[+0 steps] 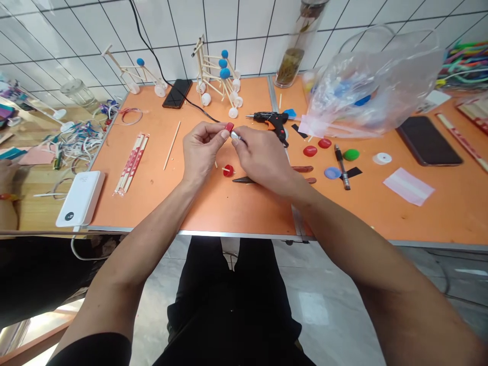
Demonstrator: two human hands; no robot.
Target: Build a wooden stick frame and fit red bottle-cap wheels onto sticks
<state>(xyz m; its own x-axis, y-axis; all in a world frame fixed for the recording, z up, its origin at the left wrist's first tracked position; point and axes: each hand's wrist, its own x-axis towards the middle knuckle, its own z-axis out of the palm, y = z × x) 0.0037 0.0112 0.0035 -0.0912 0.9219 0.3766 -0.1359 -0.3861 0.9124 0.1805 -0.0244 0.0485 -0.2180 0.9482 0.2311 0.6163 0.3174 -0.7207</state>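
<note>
My left hand (202, 150) pinches a small red plastic cap (229, 127) between thumb and fingertips. My right hand (263, 157) is closed around a tool with a silvery end (235, 135), which meets the cap; the fist hides the rest, so its kind is unclear. Below the hands lies another red cap (228, 171) with a thin wooden stick through it. Partly under my right hand rest pliers, with a dark pointed tip (243, 180) and reddish handles (303, 169). A black hot glue gun (271, 119) lies just beyond that hand.
Stick models with blue balls (224, 73) stand along the tiled wall. Chopsticks in wrappers (131, 163) and a white power bank (81, 198) are left. To the right are loose red caps (310, 151), a pen (342, 168), a plastic bag (373, 86) and a phone (429, 141).
</note>
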